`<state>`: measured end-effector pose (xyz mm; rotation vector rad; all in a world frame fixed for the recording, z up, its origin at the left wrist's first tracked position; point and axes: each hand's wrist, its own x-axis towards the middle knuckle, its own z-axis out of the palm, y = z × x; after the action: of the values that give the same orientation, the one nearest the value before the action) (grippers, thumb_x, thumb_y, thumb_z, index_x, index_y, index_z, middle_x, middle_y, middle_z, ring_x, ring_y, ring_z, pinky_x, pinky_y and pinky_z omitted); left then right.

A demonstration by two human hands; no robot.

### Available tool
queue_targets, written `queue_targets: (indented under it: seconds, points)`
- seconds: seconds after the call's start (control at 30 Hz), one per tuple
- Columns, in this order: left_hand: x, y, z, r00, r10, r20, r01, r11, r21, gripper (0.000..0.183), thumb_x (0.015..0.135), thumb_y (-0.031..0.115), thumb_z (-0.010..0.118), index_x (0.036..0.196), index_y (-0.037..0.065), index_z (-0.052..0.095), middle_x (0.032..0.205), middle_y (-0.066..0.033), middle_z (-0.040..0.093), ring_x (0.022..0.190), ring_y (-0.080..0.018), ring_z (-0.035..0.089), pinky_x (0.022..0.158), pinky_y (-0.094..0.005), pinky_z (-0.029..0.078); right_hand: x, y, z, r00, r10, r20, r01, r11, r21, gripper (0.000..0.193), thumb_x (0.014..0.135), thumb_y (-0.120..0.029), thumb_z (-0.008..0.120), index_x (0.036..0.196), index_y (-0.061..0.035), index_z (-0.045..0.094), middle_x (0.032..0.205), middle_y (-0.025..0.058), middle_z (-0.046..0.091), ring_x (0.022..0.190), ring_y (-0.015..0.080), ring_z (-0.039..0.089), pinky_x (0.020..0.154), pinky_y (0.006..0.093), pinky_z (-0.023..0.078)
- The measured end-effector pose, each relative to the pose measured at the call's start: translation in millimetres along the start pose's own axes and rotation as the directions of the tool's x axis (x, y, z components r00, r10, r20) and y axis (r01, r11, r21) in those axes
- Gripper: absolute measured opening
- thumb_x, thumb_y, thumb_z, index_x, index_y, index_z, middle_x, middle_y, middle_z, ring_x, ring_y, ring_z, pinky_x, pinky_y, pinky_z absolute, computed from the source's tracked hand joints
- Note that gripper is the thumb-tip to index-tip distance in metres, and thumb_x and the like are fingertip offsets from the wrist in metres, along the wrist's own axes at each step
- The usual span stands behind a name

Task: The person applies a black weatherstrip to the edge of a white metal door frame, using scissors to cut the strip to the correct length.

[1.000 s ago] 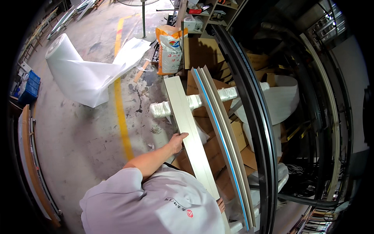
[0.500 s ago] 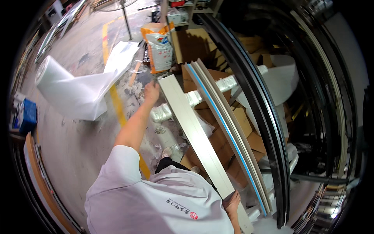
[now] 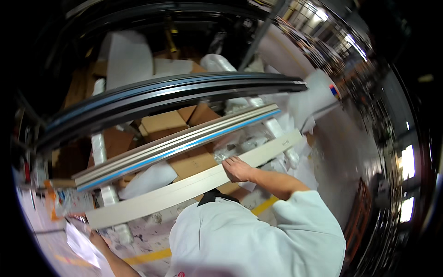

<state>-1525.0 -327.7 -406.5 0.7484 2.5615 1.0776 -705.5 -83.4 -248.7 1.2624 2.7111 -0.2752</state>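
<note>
A long, flat, cream-coloured profile bar (image 3: 184, 190) lies slantwise in front of me across wrapped supports. My right hand (image 3: 236, 169) grips it a little right of its middle, fingers bent over the far edge and thumb hidden. Close to the bar's left end is my left hand (image 3: 95, 238), low and blurred, its fingers mostly out of sight; whether it touches the bar I cannot make out. Just beyond lies a bundle of cream profiles with a blue strip (image 3: 184, 145), parallel to the bar. Farther back, long black profiles (image 3: 184, 87) rest on the same supports.
Supports wrapped in white film (image 3: 110, 195) carry the profiles. Between them sit open cardboard boxes (image 3: 164, 124) and plastic film. An orange-and-white sack (image 3: 71, 203) stands at the left, near white foam sheet (image 3: 83, 242). A yellow line (image 3: 147, 256) crosses the floor; racks stand at the right.
My view has swung to the right, so the bar now runs across the picture and its right end shows. My right hand still holds the bar; my left hand remains near its left end.
</note>
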Motion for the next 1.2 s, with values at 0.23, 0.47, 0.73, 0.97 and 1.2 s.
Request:
queue_targets:
  seconds: [0.23,0.47,0.73,0.97,1.2]
  points:
    - [29,14,3,0.997,0.072,0.011,-0.073,0.994,0.084,0.040,0.090,0.025,0.050,0.067,-0.008,0.055,0.057,-0.0115,0.050,0.052,-0.0205,0.041,0.051,-0.0397,0.035,-9,2,19,0.997,0.013,-0.078,-0.015,0.999,-0.028,0.046,0.072,-0.015,0.071,0.111,0.0026,0.053,0.107,0.0183,0.057,0.104,0.0364,0.057,0.099,0.0466,0.043]
    - [34,5,-12,0.998,0.057,0.037,-0.060,0.993,0.103,0.045,0.090,0.030,0.051,0.071,-0.008,0.064,0.060,-0.0165,0.058,0.049,-0.0256,0.048,0.049,-0.0441,0.036,-26,-14,16,0.989,-0.013,-0.149,0.006,0.999,-0.046,0.027,0.082,-0.018,0.060,0.103,-0.0010,0.058,0.098,0.0136,0.061,0.093,0.0297,0.061,0.086,0.0414,0.048]
    - [54,55,-18,0.930,0.328,-0.167,-0.262,0.908,0.327,0.047,0.092,0.032,0.050,0.088,-0.010,0.069,0.075,-0.0227,0.066,0.063,-0.0329,0.060,0.060,-0.0463,0.045,-10,-11,-43,0.999,-0.001,-0.042,0.001,1.000,0.000,0.050,0.075,-0.024,0.070,0.116,0.0009,0.056,0.106,0.0145,0.062,0.103,0.0309,0.059,0.092,0.0431,0.046]
    - [92,91,26,0.975,0.220,0.038,-0.202,0.793,0.575,0.060,0.095,0.045,0.050,0.102,-0.011,0.070,0.098,-0.0327,0.069,0.090,-0.0457,0.066,0.081,-0.0504,0.051,59,41,-28,0.966,0.136,0.221,-0.139,0.990,-0.002,0.077,0.062,-0.035,0.087,0.121,0.0013,0.053,0.119,0.0186,0.060,0.116,0.0357,0.056,0.104,0.0451,0.043]
    - [117,128,15,0.987,0.102,0.123,-0.144,0.904,0.402,0.061,0.096,0.046,0.052,0.099,-0.012,0.070,0.097,-0.0333,0.069,0.085,-0.0445,0.067,0.081,-0.0496,0.052,78,72,-38,0.839,-0.005,0.545,-0.177,0.943,0.281,0.038,0.070,-0.032,0.079,0.093,-0.0036,0.069,0.089,0.0157,0.070,0.090,0.0351,0.068,0.078,0.0451,0.053]
